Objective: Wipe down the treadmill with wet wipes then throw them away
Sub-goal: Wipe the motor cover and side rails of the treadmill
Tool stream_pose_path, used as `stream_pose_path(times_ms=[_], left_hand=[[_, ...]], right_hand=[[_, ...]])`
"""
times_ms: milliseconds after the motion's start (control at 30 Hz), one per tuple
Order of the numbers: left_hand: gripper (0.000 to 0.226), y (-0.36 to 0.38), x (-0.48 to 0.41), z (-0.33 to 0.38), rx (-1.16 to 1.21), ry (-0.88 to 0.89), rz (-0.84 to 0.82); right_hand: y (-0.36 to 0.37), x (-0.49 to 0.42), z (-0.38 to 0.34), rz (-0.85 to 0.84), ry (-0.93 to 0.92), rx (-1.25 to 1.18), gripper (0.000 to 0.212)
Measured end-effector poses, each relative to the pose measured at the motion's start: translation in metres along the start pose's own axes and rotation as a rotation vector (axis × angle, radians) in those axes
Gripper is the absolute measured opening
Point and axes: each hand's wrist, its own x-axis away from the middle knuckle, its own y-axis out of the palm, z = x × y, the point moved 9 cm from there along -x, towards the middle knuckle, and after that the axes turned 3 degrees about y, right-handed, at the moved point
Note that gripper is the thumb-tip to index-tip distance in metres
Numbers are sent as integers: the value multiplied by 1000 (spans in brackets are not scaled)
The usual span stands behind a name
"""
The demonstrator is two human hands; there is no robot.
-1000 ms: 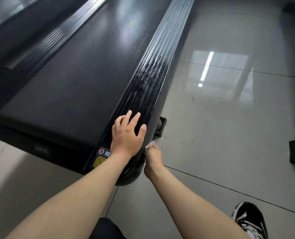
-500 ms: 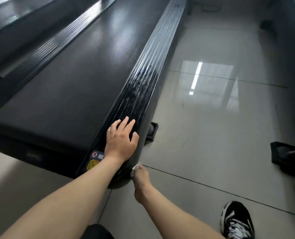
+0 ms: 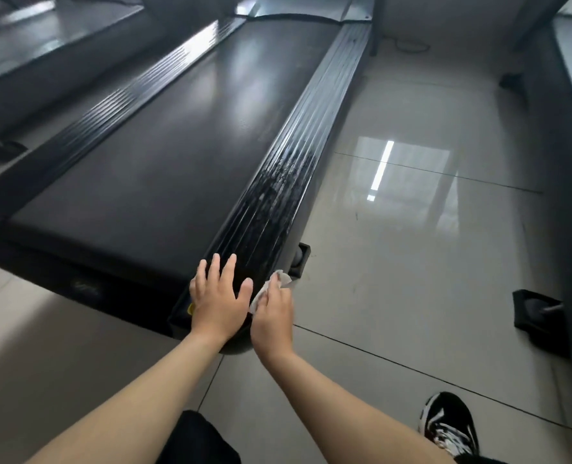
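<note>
At six o'clock, the left hand [image 3: 219, 298] lies flat on the treadmill [image 3: 164, 162] side rail [image 3: 278, 182], fingers [image 3: 215, 267] spread; at its three o'clock the right hand [image 3: 273, 318] grips the wet wipe [image 3: 279, 277]. On the wet-streaked rail, that palm may slip.

Matte black across the treadmill belt [image 3: 164, 169]. Glossy black, ribbed lengthwise and streaked with pale smears, along the side rail [image 3: 298, 155]. White on the wet wipe [image 3: 284, 278]. Pale grey, glossy, crossed by dark grout lines, on the floor [image 3: 411, 262]. Black with white stripes and laces on the shoe [image 3: 448, 426].
</note>
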Motion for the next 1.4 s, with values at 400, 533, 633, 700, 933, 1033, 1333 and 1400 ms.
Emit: stream_pose_path(times_ms=[400,533,633,700,933,1033,1333,1400], left_hand=[[67,-13,10,-36,217,-65,2],[63,-15,7,-40,270,-81,62],[65,-22,7,-46,272,-76,136],[62,-26,8,-51,275,-65,184],[61,-21,8,-53,233,-29,232],[65,-20,7,-53,242,-28,229],[57,-24,5,-61,488,-59,253],[59,-25,5,-66,496,-59,225]], right_hand=[[-22,-82,-58,-26,-242,814,53],[0,-60,-70,-66,-357,912,55],[36,-12,-78,-229,-709,975,56],[44,-12,-81,-264,-804,1025,58],[24,-101,-82,-163,-422,958,53],[41,-82,-85,-250,-475,929,54],[77,-21,-79,-510,-732,1024,60],[72,-41,-86,-436,-613,1017,55]])
